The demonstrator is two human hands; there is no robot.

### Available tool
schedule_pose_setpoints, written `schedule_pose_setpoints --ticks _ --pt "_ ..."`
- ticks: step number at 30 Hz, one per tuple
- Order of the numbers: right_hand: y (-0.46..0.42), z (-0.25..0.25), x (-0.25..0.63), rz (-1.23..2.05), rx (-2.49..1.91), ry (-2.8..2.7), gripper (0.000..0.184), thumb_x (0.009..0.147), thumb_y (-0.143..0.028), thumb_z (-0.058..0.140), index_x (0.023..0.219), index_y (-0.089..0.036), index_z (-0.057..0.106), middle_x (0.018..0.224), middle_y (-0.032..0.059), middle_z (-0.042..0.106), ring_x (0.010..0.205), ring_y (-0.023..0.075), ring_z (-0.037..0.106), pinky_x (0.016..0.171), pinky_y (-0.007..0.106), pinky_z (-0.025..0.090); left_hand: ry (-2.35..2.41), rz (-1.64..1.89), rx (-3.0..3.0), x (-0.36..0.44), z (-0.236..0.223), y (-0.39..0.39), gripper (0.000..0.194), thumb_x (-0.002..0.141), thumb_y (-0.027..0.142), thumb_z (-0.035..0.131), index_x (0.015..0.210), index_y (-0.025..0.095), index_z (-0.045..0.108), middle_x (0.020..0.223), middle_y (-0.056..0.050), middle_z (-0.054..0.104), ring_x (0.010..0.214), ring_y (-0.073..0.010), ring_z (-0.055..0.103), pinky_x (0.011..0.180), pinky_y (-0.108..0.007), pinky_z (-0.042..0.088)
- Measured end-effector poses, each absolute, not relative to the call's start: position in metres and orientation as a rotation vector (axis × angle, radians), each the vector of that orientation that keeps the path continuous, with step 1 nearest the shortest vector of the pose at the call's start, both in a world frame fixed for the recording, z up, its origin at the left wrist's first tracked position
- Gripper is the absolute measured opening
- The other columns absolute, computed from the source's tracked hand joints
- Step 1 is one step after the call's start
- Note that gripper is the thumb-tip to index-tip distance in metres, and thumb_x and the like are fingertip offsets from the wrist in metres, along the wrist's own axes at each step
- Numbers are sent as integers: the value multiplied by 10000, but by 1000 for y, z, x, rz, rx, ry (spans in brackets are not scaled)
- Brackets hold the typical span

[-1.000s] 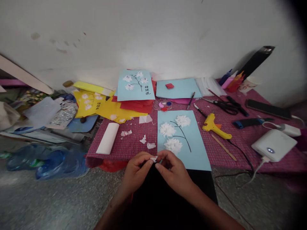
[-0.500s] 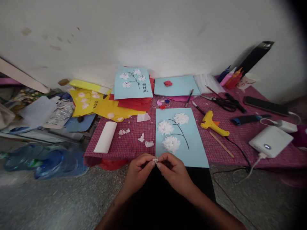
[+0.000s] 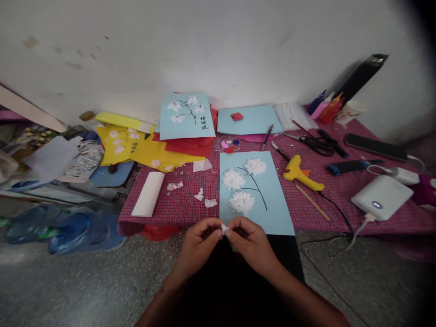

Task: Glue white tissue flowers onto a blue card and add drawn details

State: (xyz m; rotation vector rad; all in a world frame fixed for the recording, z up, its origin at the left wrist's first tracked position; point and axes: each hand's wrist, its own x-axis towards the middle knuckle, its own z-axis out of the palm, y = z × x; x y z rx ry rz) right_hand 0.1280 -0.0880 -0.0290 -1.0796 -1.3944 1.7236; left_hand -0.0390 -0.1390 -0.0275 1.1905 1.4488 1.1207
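My left hand (image 3: 199, 243) and my right hand (image 3: 250, 240) meet in front of me, fingertips pinched together on a tiny white paper scrap (image 3: 224, 228). They hover just off the near edge of a low table under a red checked cloth (image 3: 184, 204). Right beyond them lies a light blue card (image 3: 272, 200) with three white tissue flowers (image 3: 241, 201) on a drawn black branch. A few white paper scraps (image 3: 210, 202) lie on the cloth left of the card.
A yellow glue gun (image 3: 299, 173) with a black cord, a wooden stick (image 3: 312, 202), scissors (image 3: 316, 144), a pen (image 3: 267, 137), a white power bank (image 3: 381, 196) and a phone (image 3: 374, 146) lie to the right. A white paper roll (image 3: 149, 193), coloured sheets and another flower card (image 3: 186, 116) sit left and behind.
The view has tipped slightly, so the table sits a little higher in frame. My hands stay pinched together on the scrap, fingers shifting slightly.
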Motion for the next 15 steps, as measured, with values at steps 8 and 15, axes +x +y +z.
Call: schedule_pose_setpoints --ticks 8,15 --pt "-91 -31 130 1908 -1058 -1202 244 838 -423 715 835 -193 633 583 -63 505 506 90 428 483 222 334 1477 1130 1265 -30 -23 -144 125 867 202 650 963 228 726 923 -17 734 853 -170 677 787 -270 516" --pt "-96 -35 138 1806 -1046 -1287 171 818 -343 729 854 -200 644 745 -24 576 634 110 506 579 236 419 1479 1147 1326 -26 -26 -144 108 866 165 642 893 222 729 846 -2 719 785 -148 667 735 -245 506"
